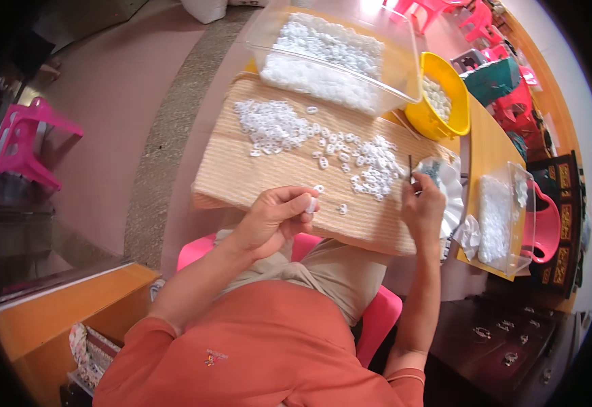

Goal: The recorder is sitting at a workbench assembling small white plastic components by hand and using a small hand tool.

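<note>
Over the near edge of the cloth-covered table [231, 169], my left hand [274, 220] pinches a small white plastic piece [311, 205] between thumb and fingertips. My right hand [423, 205] is closed on a thin dark stick-like tool [410, 163], which points up and away from me. Just beyond that hand sits a white fluted dish [453, 197] holding small greyish parts, too small to make out. Small white oval pieces with holes lie in a heap [275, 125] at the left and in a looser pile [378, 166] at the right. One single piece [342, 209] lies near the front edge.
A clear plastic bin [258, 51] of white pieces stands at the table's far side, beside a yellow basket [462, 112] with pale pieces. On the right, another clear box [513, 251] rests on a wooden surface. A pink stool [24, 146] stands at the far left.
</note>
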A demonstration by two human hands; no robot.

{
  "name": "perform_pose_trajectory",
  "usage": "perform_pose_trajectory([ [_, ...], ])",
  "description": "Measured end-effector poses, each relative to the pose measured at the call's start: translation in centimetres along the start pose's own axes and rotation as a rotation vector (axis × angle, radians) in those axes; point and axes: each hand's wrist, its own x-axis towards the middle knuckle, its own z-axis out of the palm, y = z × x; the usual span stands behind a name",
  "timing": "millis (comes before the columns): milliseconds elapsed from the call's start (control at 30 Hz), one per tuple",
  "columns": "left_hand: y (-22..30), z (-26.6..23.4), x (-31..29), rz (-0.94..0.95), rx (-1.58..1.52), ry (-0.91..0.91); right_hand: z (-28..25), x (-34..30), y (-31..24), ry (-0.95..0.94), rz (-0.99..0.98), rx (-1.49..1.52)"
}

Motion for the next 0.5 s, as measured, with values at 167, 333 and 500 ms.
perform_pose_trajectory([
  [167,0.5,0.0,0.2,-0.044,-0.095,-0.080,0.1,3.9,0.4,0.000,0.006,-0.116],
  [333,0.7,-0.6,0.1,-0.053,-0.184,-0.147,1.1,3.1,-1.4,0.106,-0.129,-0.173],
  [500,0.9,-0.8,0.1,-0.044,-0.213,-0.210,2.2,-0.7,-2.7,0.037,-0.187,0.044],
])
